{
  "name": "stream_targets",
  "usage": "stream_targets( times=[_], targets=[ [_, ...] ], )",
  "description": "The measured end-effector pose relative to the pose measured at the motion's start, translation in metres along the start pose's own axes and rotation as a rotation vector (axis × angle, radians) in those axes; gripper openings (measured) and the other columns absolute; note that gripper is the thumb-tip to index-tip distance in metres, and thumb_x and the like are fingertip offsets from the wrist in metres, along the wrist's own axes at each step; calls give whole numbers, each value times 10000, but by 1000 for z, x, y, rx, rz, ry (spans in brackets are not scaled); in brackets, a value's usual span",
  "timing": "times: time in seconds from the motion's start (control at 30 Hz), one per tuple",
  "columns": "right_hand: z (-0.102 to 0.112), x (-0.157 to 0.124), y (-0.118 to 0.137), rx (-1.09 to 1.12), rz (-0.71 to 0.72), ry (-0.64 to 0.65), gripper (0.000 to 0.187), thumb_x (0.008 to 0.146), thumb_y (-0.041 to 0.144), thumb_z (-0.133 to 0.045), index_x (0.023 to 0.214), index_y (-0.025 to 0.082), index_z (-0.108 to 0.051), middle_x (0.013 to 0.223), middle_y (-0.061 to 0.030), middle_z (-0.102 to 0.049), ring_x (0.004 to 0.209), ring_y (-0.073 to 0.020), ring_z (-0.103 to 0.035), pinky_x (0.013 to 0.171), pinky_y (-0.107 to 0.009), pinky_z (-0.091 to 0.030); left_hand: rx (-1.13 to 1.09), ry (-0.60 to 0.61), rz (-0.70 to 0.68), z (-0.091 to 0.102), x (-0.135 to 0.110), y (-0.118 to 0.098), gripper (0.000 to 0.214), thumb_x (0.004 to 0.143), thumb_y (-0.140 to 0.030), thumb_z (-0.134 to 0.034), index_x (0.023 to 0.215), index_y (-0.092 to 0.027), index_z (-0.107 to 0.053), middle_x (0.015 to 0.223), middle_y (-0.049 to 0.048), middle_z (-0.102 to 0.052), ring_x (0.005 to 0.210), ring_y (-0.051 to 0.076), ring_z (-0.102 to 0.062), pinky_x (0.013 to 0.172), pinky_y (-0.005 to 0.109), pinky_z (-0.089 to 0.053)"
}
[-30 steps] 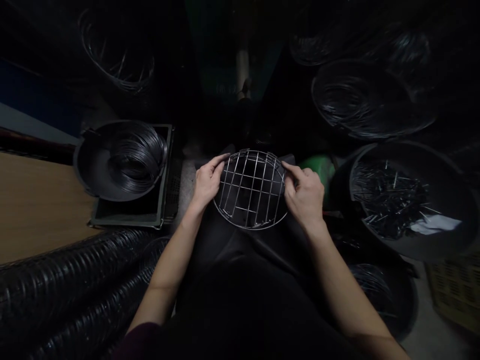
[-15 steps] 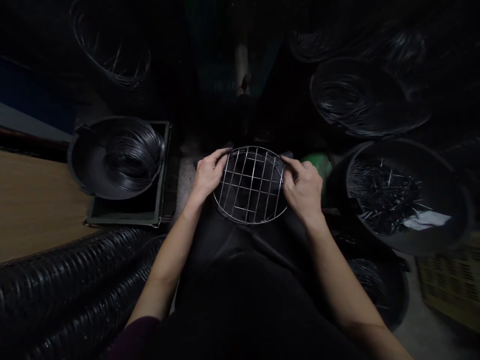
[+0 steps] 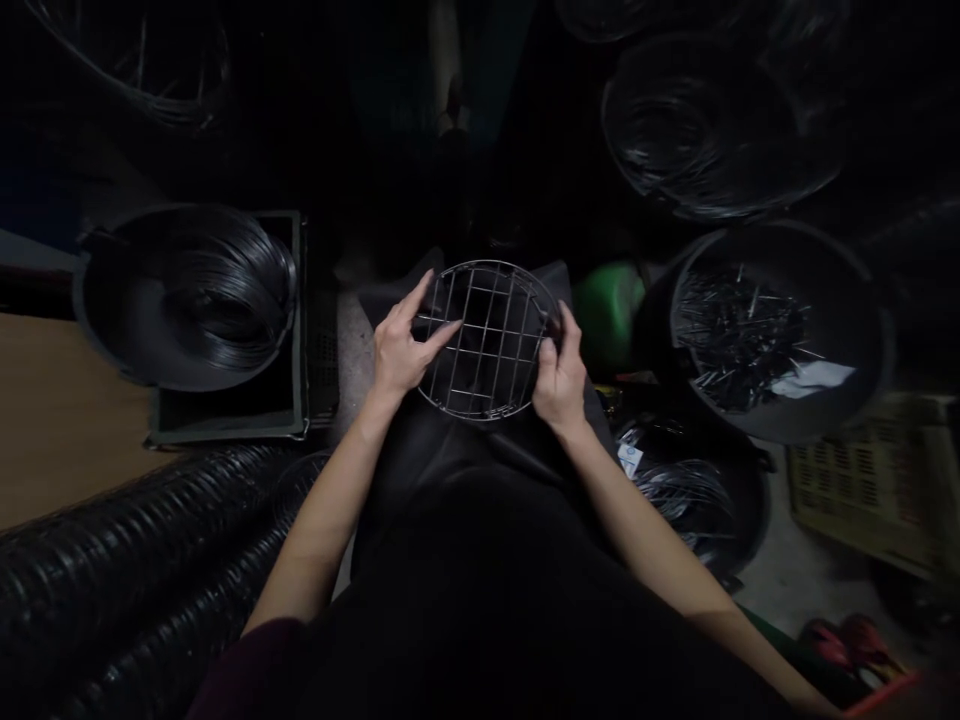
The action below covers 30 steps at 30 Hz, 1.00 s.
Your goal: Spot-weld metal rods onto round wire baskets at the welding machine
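Head view: a wire rack [image 3: 487, 328] sits mid-dial, the right hand [image 3: 562, 380] gripping its edge near three o'clock. The left hand [image 3: 399, 348] is spread at nine, thumb over the mesh; whether it grips, I cannot tell. The step looks like repositioning fingers, and the next move likely calls for steady support.

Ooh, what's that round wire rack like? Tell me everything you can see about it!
The round, silvery wire rack looks like metal. Thin straight wires cross inside its circular rim, making a see-through grid. Its grid faces up toward the camera, above a smooth black lap covering; it's too dark to tell whether it rests there. The right hand grips its right edge. The left hand is at its left edge, thumb stretched over the grid.
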State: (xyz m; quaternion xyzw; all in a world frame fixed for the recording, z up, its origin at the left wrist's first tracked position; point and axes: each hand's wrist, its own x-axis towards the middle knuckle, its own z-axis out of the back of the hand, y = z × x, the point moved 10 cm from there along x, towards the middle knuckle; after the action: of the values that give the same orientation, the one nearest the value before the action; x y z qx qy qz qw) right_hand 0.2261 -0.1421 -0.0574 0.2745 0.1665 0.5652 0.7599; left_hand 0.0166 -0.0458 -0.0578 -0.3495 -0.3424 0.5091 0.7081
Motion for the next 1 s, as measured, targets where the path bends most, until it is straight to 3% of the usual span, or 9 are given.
stream_targets(
  times=[0.1, 0.2, 0.33, 0.47, 0.6, 0.7, 0.83, 0.9, 1.0],
  targets=[
    [-1, 6, -4, 52, -54, 57, 588, 1012, 426, -212, 1547, 186, -245, 1410, -147, -543, 1267, -227, -550, 1035, -436, -462, -36, -26, 23, 4, 4, 3, 700, 809, -533, -713, 1406, -225, -513, 1392, 89, -595, 1257, 256, -590, 1127, 418, -443],
    [6, 14, 1, 59, -19, 107, 658, 998, 497, -305, 1568, 184, -209, 1403, -140, -558, 1263, -236, -559, 1030, -436, -475, -57, -7, 49, 5, 8, 1, 683, 798, -503, -733, 1384, -210, -541, 1391, 101, -594, 1279, 271, -577, 1135, 444, -439],
    [25, 26, 11, -68, 67, 77, 580, 991, 470, -353, 1504, 204, -404, 1392, -109, -577, 1212, -252, -592, 976, -416, -503, -28, 5, 78, 5, 11, -3, 653, 793, -440, -753, 1372, -209, -555, 1359, 94, -621, 1238, 261, -612, 1121, 434, -460],
    [30, 35, 15, -379, 22, 140, 521, 984, 399, -401, 1471, 230, -479, 1004, -98, -739, 834, -229, -688, 730, -350, -526, 18, 36, 64, 2, 13, -7, 642, 809, -438, -736, 1379, -211, -544, 1335, 86, -640, 1216, 256, -629, 1110, 431, -472],
    [28, 40, 17, -532, 41, 150, 519, 971, 401, -432, 1450, 217, -507, 708, -73, -700, 597, -183, -613, 568, -283, -431, 8, 20, 71, 3, 13, -5, 659, 803, -478, -729, 1375, -204, -550, 1334, 88, -640, 1221, 260, -622, 1114, 430, -462],
    [35, 42, 17, -399, 108, 14, 473, 963, 362, -417, 1363, 198, -608, 741, -76, -704, 638, -173, -611, 614, -285, -450, -192, 30, 143, 3, 12, 6, 666, 832, -577, -657, 1367, -193, -560, 1335, 97, -638, 1242, 264, -604, 1141, 425, -422],
    [43, 43, 12, -98, 180, -96, 434, 924, 371, -458, 1232, 185, -701, 867, -80, -718, 799, -194, -634, 775, -328, -513, -661, 76, 331, -5, 11, 28, 741, 926, -710, -335, 1428, -183, -472, 1074, 113, -745, 1004, 245, -709, 990, 439, -520],
    [44, 46, 7, 13, 157, -105, 429, 906, 372, -489, 1245, 200, -687, 919, -75, -728, 831, -200, -645, 826, -360, -528, -758, 115, 354, -9, 13, 33, 715, 906, -696, -423, 1373, -163, -516, 945, 99, -755, 885, 232, -720, 887, 408, -551],
    [42, 48, 4, 96, 118, -104, 400, 897, 365, -509, 1224, 226, -692, 1022, -67, -738, 891, -208, -669, 887, -407, -536, -768, 174, 369, -14, 18, 37, 540, 803, -574, -684, 1108, -129, -655, 830, 66, -733, 764, 188, -693, 767, 322, -544]
  ],
)
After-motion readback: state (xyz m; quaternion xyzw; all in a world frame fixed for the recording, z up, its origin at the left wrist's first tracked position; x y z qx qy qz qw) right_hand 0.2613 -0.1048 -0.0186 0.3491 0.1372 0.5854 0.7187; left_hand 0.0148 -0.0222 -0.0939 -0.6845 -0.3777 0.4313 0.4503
